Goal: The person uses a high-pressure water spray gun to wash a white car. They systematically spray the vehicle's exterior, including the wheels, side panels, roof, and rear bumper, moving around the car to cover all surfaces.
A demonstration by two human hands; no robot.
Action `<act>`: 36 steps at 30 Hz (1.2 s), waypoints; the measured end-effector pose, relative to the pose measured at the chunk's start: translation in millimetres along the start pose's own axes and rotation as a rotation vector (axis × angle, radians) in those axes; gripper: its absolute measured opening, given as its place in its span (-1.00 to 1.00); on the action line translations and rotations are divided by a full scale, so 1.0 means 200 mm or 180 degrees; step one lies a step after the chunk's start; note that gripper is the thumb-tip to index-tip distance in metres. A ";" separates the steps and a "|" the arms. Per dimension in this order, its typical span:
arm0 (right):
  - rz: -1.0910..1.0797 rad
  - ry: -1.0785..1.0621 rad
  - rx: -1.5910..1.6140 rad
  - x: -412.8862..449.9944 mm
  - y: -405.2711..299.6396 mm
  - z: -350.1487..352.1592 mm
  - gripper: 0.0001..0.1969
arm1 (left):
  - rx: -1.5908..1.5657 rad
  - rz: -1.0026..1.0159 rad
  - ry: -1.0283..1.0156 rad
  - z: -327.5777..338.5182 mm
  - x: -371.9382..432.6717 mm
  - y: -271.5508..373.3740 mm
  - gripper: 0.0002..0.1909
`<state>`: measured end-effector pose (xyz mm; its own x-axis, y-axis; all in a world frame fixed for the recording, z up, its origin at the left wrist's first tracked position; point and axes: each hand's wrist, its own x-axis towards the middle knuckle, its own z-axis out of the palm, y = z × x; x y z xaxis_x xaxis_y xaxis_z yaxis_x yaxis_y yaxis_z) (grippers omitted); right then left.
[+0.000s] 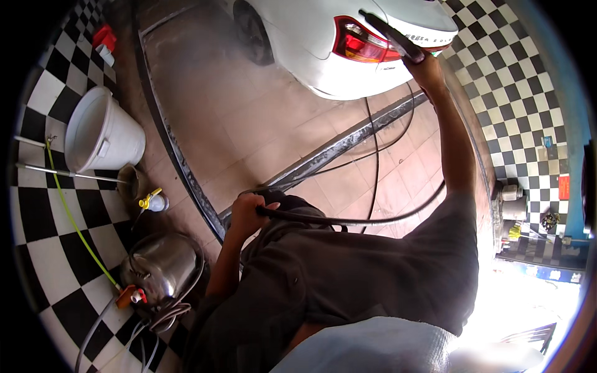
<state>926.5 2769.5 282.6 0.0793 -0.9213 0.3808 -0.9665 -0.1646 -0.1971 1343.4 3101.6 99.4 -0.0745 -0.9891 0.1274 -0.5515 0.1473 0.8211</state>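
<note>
My right hand [428, 73] is stretched out at the upper right, closed around the grip of a black pressure-washer spray gun [389, 35]. The gun's nozzle end lies across the view of the red tail light of a white car [310, 42]; whether it touches the car I cannot tell. Near my waist, my left hand [248, 214] grips a black hose [345, 221]. From that hand the hose curves to the right and passes behind my right forearm. More black hose [376, 163] loops across the tiled floor.
Black drain channels [347, 137] cross the floor. To the left stand a white bucket [123, 135], a spray bottle with a yellow top [154, 201] and a stainless-steel tank [170, 263] with coiled hose. A green hose [74, 219] runs along the checkered wall [503, 88].
</note>
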 end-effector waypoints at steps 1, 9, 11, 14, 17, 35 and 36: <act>-0.0168 0.0122 0.0161 0.02 -0.12 0.01 -0.55 | 0.0039 -0.0011 0.0042 -0.02 0.01 -0.06 -0.52; 0.0019 -0.2022 0.0708 -0.09 -0.46 0.62 -0.64 | 0.0228 -0.0175 -0.0035 -0.39 0.30 -0.38 -0.52; 0.0638 -0.2254 0.0828 0.02 -0.57 0.75 -0.63 | 0.0306 -0.0305 -0.0010 -0.56 0.37 -0.49 -0.53; 0.0667 -0.1853 0.1340 0.26 -0.42 1.21 -0.64 | 0.0429 -0.0730 0.0670 -0.99 0.43 -0.65 -0.65; 0.2708 -0.1180 0.2614 0.45 -0.57 1.60 -0.69 | 0.0192 -0.0801 0.1654 -1.66 0.30 -0.80 -0.86; 0.4667 0.1594 0.2930 -0.19 -0.87 2.30 -0.78 | 0.2195 0.1073 0.0293 -2.78 1.62 -1.05 -0.68; 0.4754 0.1635 0.3330 -0.25 -0.91 2.24 -0.79 | 0.2196 0.0920 0.0297 -2.73 1.64 -1.12 -0.67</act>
<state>1208.0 2687.5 -106.1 -0.8291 -0.3444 -0.4405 0.3668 0.2595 -0.8934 1896.7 2749.6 260.5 -0.2414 -0.9025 0.3568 -0.9182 0.3314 0.2169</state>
